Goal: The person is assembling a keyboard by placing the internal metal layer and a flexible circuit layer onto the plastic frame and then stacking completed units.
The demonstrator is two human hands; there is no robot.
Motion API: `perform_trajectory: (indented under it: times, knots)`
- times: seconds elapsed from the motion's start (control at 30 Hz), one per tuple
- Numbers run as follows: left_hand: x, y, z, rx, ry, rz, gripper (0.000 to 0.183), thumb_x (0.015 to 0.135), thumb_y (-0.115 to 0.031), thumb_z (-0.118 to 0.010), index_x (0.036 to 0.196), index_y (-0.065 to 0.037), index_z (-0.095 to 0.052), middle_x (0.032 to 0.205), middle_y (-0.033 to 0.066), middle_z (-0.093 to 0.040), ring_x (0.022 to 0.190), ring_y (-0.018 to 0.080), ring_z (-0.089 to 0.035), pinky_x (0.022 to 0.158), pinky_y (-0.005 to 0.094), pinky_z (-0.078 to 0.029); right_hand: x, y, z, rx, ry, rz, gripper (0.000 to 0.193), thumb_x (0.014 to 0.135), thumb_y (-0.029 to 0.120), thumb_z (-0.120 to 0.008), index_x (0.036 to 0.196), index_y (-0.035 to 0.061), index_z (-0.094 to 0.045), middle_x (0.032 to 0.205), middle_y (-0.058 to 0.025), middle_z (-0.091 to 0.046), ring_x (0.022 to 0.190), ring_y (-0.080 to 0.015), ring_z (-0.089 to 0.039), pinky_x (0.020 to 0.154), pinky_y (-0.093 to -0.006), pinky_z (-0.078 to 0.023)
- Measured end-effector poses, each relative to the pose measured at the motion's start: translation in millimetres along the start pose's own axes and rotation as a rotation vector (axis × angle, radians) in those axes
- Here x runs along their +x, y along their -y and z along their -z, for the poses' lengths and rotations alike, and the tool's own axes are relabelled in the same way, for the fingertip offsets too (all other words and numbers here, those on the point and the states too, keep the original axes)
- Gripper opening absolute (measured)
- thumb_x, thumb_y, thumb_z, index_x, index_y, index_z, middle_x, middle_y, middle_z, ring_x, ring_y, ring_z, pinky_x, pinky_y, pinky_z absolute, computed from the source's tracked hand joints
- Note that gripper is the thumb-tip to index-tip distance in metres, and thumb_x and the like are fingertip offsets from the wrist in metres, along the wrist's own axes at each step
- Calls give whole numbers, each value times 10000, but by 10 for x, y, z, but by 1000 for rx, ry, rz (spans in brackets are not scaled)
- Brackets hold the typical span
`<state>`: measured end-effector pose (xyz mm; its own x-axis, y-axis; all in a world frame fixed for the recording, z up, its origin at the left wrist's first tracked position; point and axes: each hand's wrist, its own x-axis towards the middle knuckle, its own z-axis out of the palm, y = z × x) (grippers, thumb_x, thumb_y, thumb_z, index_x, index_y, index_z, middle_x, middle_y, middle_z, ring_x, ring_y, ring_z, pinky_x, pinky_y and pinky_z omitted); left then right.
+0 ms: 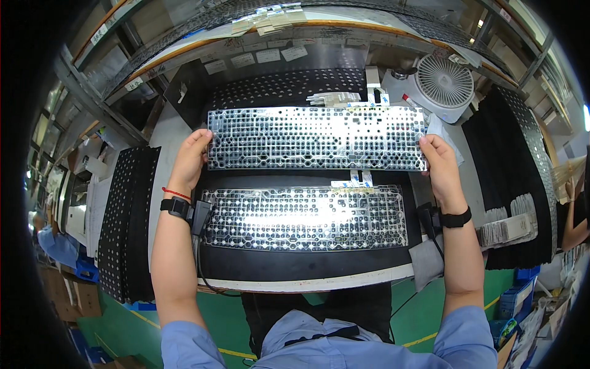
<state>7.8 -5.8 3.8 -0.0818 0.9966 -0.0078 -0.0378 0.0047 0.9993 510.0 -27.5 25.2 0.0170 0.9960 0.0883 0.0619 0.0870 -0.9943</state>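
Note:
My left hand (pixel 195 150) pinches the left edge of a clear keyboard membrane sheet (pixel 313 138), a long panel with rows of dark round spots. My right hand (pixel 439 158) grips the same sheet by its right edge, so it is stretched level between both hands. A white connector tail (pixel 375 96) sticks up from its far edge. Nearer to me, a second keyboard membrane sheet (pixel 301 230) lies flat on the black work surface (pixel 307 261), glaring with reflected light. Its own tail (pixel 355 179) points away from me, toward the held sheet.
Behind the held sheet is a black dotted tray (pixel 276 86). A white fan (pixel 444 83) stands at the far right. Stacks of black dotted sheets flank me on the left (pixel 126 215) and right (pixel 507 160). A shelf (pixel 344 26) spans the back. Another person's arm (pixel 576 215) shows at far right.

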Motion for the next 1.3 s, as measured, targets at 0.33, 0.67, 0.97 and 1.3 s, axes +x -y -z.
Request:
perform_trajectory:
  times: [0.33, 0.67, 0.97, 1.3]
  knots:
    - [-6, -41, 76, -131, 2, -57, 193, 1022, -267, -519, 984, -103, -612, 701, -42, -567, 567, 47, -484, 521, 195, -370, -41, 81, -47, 109, -91, 66, 239, 1008, 280, -558, 1020, 49, -617, 737, 26, -614, 569, -22, -514, 520, -167, -395]
    - [-35, -79, 0, 113, 18, -10, 226, 994, -192, -546, 1164, -54, -604, 814, -29, -652, 591, 23, -553, 518, 158, -393, -41, 47, -70, 61, -21, 217, 544, 912, -18, -605, 1419, 8, -410, 996, -38, -634, 775, -51, -614, 613, -176, -449]
    - [134, 119, 285, -128, 21, -57, 135, 1010, -172, -523, 1072, -75, -591, 929, -16, -637, 696, 18, -567, 544, 143, -418, -28, 420, -91, -118, -124, 379, 437, 938, 32, -591, 1358, -3, -473, 1063, -56, -612, 793, -74, -603, 668, -200, -462]
    - [43, 5, 252, -322, -133, -59, 380, 1017, -264, -520, 1298, -8, -499, 1203, 147, -629, 1028, 211, -643, 849, 270, -526, -1530, 1737, -916, -502, 877, 1074, 176, 884, 86, -544, 941, 33, -702, 962, -112, -687, 754, -242, -670, 598, -296, -506]
